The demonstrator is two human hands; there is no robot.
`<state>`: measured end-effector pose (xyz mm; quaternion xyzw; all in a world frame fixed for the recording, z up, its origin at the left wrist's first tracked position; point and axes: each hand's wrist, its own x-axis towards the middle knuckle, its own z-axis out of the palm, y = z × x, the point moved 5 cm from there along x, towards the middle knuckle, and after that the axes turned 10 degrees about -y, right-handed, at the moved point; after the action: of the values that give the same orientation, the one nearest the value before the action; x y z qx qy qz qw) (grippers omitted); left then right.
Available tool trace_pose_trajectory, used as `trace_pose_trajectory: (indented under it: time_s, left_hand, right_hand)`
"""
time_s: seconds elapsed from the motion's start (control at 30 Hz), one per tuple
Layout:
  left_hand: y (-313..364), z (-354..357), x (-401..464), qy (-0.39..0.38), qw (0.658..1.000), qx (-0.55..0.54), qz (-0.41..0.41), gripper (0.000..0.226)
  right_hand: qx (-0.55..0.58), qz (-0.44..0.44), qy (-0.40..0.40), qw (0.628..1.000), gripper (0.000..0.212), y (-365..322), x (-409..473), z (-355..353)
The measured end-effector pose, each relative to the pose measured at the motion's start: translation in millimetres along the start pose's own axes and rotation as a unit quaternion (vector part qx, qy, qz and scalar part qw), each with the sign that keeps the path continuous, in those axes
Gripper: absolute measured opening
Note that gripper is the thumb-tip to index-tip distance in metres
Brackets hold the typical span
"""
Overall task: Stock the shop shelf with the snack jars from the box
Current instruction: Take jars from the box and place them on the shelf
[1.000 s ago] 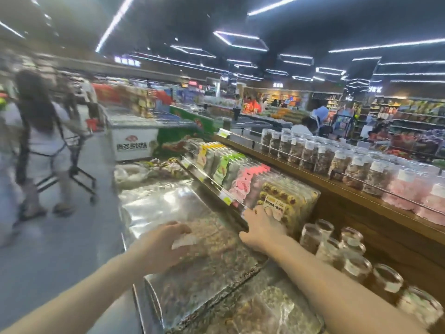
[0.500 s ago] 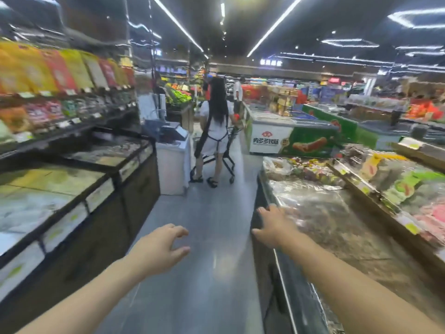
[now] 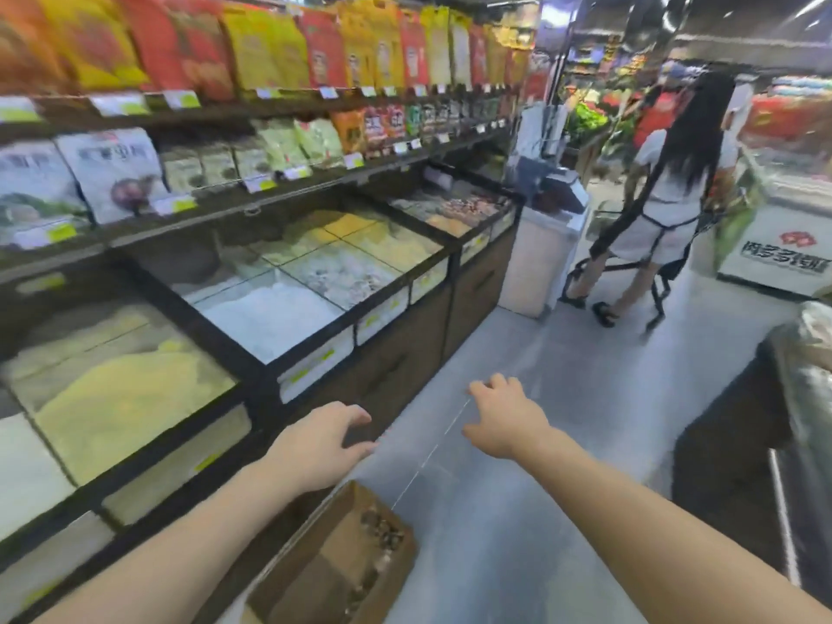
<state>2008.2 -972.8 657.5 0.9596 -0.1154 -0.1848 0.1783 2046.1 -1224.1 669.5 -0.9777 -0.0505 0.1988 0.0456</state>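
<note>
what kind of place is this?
A supermarket aisle, most likely: shelves of snack bags with price tags, glass-topped bulk food bins, and a shopper pushing a cart past a chest freezer.

Left hand point(image 3: 322, 445): forearm stretched forward, fingers loosely curled, holding nothing.
Right hand point(image 3: 504, 418): forearm stretched forward, fingers relaxed, empty.
</note>
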Motion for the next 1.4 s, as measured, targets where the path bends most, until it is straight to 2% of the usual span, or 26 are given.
trace_pose_trajectory:
  time_s: [0.33, 0.53, 0.67, 0.87, 1.03, 1.2, 1.3, 1.4]
  left_hand:
    - [-101.1, 60.1, 52.1, -0.011, 0.984, -0.091, -0.151, 0.045]
    - [-151.3, 131.0, 128.0, -0.034, 0.953, -0.161, -0.255, 0.036]
    - [-190.4, 214.4, 179.5, -0.040, 0.922, -0.201, -0.328, 0.039]
    - [-249.3, 370.0, 235.7, -0.088, 0.879, -0.228, -0.409, 0.046]
    - [-307.9, 511.7, 268.5, -0.091, 0.851, -0.287, -0.431, 0.046]
    - [-358.9, 659.8, 286.3, -0.145, 0.814, -0.307, -0.471, 0.055]
    - [-378.2, 739.7, 293.5, -0.171, 0.791, -0.324, -0.489, 0.064]
    - [-386.3, 791.4, 299.7, -0.179, 0.771, -0.352, -0.500, 0.062]
  right_hand:
    - [-0.054, -0.119, -0.108, 0.985, 0.064, -77.5, 147.5, 82.0]
    - [-0.058, -0.175, -0.187, 0.965, 0.067, -90.9, 256.5, 147.7]
    - [-0.089, -0.203, -0.226, 0.949, 0.066, -91.0, 328.7, 222.9]
    - [-0.102, -0.218, -0.284, 0.928, 0.065, -71.9, 400.8, 388.6]
    - [-0.111, -0.228, -0.322, 0.912, 0.065, -60.5, 430.8, 531.8]
    - [-0.116, -0.238, -0.367, 0.892, 0.066, -64.0, 447.5, 667.2]
    - [-0.118, -0.244, -0.382, 0.884, 0.066, -74.4, 454.9, 735.5]
    - [-0.115, -0.236, -0.399, 0.878, 0.068, -83.3, 460.9, 783.4]
